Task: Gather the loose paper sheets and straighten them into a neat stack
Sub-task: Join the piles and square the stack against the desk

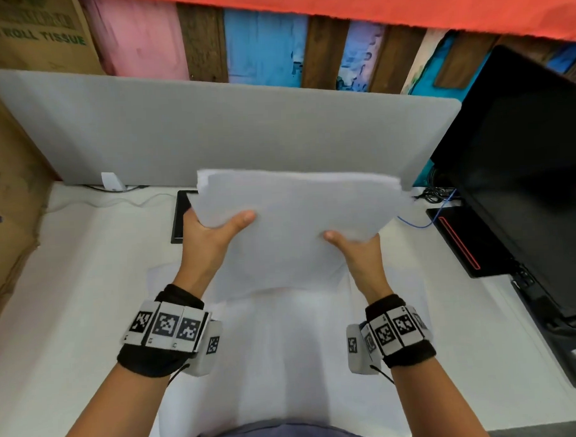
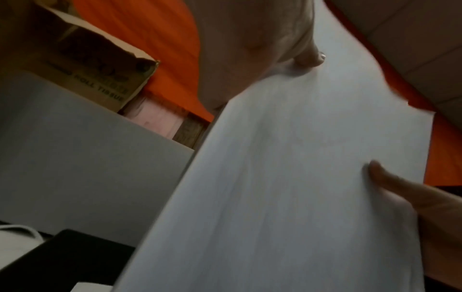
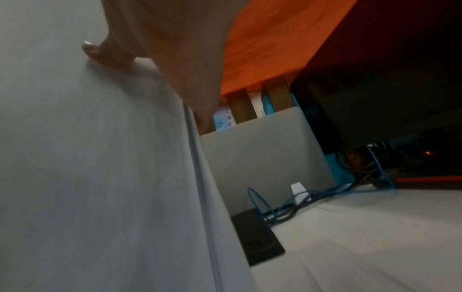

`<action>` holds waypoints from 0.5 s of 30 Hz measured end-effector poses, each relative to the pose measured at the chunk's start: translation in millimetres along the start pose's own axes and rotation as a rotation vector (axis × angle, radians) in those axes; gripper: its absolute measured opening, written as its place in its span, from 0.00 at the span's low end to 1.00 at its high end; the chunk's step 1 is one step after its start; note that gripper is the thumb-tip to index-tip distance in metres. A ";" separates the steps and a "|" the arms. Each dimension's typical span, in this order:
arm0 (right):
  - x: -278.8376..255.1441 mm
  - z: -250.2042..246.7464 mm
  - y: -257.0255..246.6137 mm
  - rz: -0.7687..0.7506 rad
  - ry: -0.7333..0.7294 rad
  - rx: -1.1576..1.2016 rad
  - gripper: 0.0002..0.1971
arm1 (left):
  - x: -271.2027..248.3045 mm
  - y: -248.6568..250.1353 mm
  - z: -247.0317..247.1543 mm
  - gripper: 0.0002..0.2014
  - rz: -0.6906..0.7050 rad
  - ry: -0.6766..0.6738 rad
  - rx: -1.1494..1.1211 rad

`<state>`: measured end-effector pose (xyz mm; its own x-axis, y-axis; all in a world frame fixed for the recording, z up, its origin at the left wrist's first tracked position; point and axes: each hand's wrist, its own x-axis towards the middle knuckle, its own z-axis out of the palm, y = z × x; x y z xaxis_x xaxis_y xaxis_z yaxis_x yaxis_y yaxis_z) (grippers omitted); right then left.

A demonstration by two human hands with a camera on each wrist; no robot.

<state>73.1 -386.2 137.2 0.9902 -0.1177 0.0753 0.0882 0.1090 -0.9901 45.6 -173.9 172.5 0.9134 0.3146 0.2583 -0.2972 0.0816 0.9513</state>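
Nearest the person, more white sheets (image 1: 286, 350) lie flat on the counter (image 1: 69, 310), directly under the raised hands and running toward the body; how many there are and how well they line up cannot be told. Above them the stack (image 1: 296, 218) is held up in the air, tilted so its face turns toward the person, its long axis running left to right. The left hand (image 1: 211, 235) grips the near left corner with its thumb on the face, and the right hand (image 1: 357, 248) grips the near right part of the lower edge the same way. In each wrist view a thumb presses the sheet face, the left (image 2: 307, 57) and the right (image 3: 105, 51); the fingers behind the paper are mostly hidden, so each hand is closed on the stack rather than spread. The paper rises up and away from both grips, and the two hands sit about equally near it. The far edge (image 1: 298, 175) shows several sheet edges stepped out of line, so the pile is gathered but, as I judge it, not yet squared. The next move probably turns on bringing a long edge down onto the counter to tap it even, with the hands shifting out to the two short sides. Beyond stand a grey divider (image 1: 210, 129) and, far right, a dark monitor (image 1: 525, 175).
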 end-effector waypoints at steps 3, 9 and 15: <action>2.0 4.5 -17.1 -0.038 -0.015 0.035 0.14 | 1.8 2.8 -1.0 0.23 0.043 0.071 0.021; 7.7 26.8 -42.3 -0.114 0.020 0.100 0.17 | 2.1 11.7 5.1 0.23 0.132 0.183 0.065; 14.6 26.5 -50.5 -0.183 0.065 0.078 0.05 | 7.1 17.3 15.6 0.11 0.085 0.340 -0.045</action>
<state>86.0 -367.3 191.4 0.9479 -0.2058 0.2431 0.2769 0.1553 -0.9483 51.3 -185.0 193.4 0.7418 0.6188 0.2585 -0.3876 0.0810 0.9183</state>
